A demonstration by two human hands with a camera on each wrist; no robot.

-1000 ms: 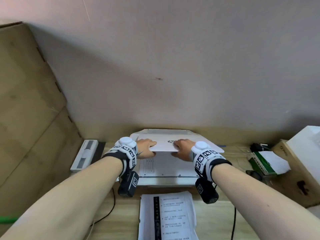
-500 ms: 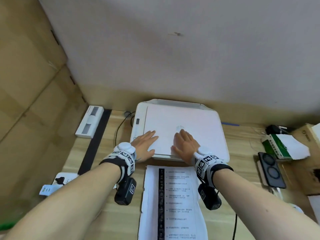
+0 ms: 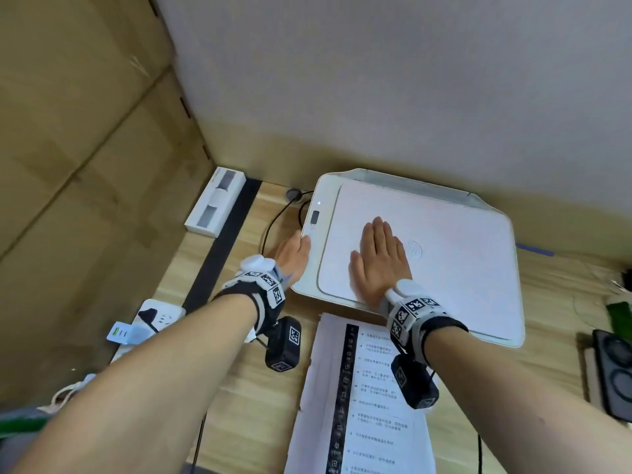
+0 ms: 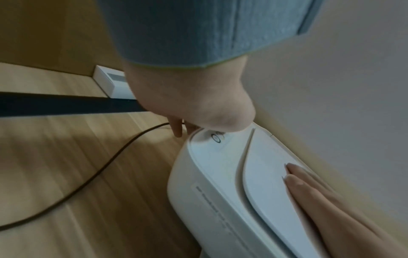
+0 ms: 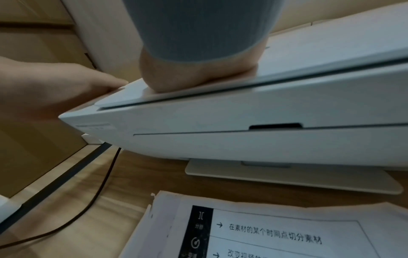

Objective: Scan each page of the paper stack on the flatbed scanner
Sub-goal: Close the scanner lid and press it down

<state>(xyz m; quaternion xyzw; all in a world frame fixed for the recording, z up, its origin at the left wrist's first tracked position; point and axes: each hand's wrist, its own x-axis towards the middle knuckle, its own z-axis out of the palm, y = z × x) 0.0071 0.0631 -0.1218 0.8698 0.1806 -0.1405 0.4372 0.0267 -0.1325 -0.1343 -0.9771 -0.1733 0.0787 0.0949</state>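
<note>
Fingers straight and held together, the right hand (image 3: 379, 261) lay flat on the closed lid (image 3: 444, 254) of the flatbed scanner (image 3: 509, 323), its heel near the lid's front edge. The left hand (image 3: 292, 254) reached to the control strip (image 3: 316, 217) along the scanner's left edge, thumb on that strip near a round button (image 4: 216, 139), the other fingers hanging loosely curled over the side and holding nothing. The paper stack (image 3: 372, 408) lay printed side up on the wooden desk (image 3: 239, 398), just in front of the scanner. The step in hand appeared to be starting a scan. To do it well, the flat palm would best press evenly and stay put, so that no page under the lid shifts, while the thumb gives the button one short, clean press. Whether a page lay under the lid could not be seen.
</note>
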